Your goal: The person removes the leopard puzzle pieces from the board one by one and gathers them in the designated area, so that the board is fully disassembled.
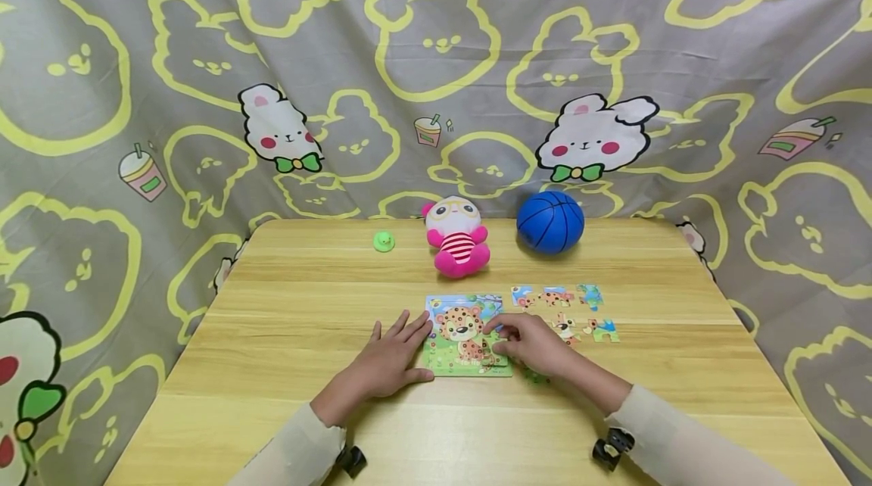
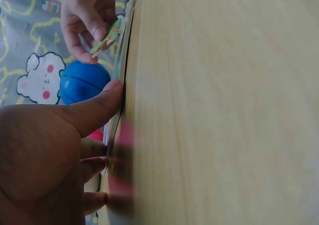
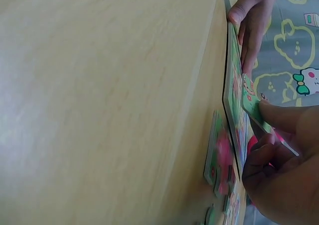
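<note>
A square jigsaw board (image 1: 463, 373) with a spotted cartoon leopard picture lies flat on the table. My left hand (image 1: 390, 359) is spread beside its left side, fingertips and thumb at the edge. In the left wrist view the thumb (image 2: 102, 105) presses against the board's rim. Over the board's right part, my right hand (image 1: 534, 344) pinches a green jigsaw piece (image 3: 250, 99) between thumb and fingers. That piece is held tilted, close over the board, and the hand partly hides it in the head view.
Loose jigsaw pieces (image 1: 605, 330) lie right of the board, some partly behind the right hand and forearm. Along the back of the wooden table (image 1: 286, 304) are a small green toy (image 1: 384, 241), a pink-and-white plush toy (image 1: 459, 240) and a blue ball (image 1: 550, 222). A patterned curtain (image 1: 354, 54) hangs behind.
</note>
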`<state>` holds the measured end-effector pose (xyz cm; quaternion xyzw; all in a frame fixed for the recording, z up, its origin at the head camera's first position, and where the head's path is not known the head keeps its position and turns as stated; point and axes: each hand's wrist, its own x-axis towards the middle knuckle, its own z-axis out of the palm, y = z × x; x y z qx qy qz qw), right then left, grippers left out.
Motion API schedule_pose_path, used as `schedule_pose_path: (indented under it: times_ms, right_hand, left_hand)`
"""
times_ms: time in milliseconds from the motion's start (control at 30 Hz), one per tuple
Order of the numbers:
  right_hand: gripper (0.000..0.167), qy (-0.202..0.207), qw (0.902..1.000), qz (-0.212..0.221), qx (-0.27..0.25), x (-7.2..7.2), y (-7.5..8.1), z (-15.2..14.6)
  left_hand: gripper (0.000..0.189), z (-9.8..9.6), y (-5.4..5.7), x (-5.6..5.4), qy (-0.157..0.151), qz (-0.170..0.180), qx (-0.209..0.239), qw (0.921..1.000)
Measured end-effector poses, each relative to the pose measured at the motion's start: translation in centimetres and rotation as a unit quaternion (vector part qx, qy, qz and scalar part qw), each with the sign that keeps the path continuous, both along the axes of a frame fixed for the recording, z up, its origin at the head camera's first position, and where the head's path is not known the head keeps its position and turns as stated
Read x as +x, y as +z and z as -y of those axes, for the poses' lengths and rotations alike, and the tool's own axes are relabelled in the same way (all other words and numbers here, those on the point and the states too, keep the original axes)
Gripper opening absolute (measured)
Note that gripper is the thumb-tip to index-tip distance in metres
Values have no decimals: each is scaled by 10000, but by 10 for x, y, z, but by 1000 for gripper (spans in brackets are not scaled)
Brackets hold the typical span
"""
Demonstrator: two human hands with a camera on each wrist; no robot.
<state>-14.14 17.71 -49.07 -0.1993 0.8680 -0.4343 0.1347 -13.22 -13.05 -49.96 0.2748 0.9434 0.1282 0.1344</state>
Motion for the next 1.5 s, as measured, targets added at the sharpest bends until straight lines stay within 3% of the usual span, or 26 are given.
schedule_pose_path:
  times_ms: [633,1100,1500]
  right_hand:
    - [21,-86,9999,30,-132,6,1,-38]
    - [24,-224,9985,425,-245,16,1,-76]
    - [28,-366,9975,454,-397,27,2,-108]
  left_hand:
    - [87,1,0,0,7,-20,-35,10000]
    - [87,0,0,0,6,-10,-14,10000]
    - [87,1,1,0,-9,-21,4,10000]
